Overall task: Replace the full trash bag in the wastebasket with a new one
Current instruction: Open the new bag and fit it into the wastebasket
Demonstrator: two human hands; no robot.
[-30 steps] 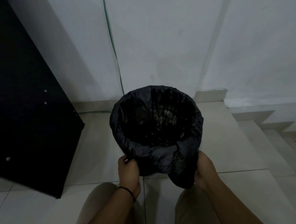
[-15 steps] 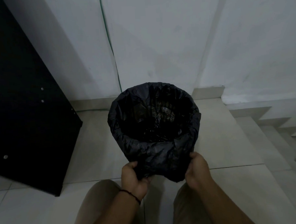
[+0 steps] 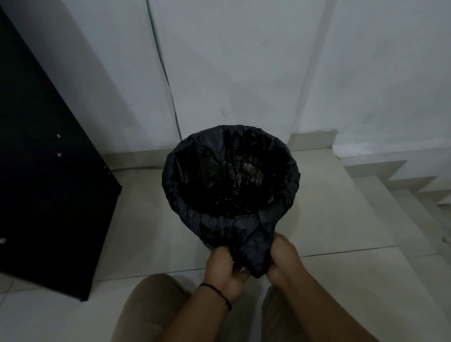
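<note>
I see trash bag (image 3: 229,170) black, lining wastebasket, mouth open, standing on floor (image 3: 339,217) at 12 from my knees | left hand (image 3: 224,267) and right hand (image 3: 282,259) close together at bag's 6 o'clock edge, both clamped on bunched slack | black panel (image 3: 35,154) at 9 | stairs (image 3: 415,181) at 3

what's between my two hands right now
In the head view, a gathered bunch of the black trash bag hangs between the left hand and the right hand; both grip it below the wastebasket's near rim.
</note>
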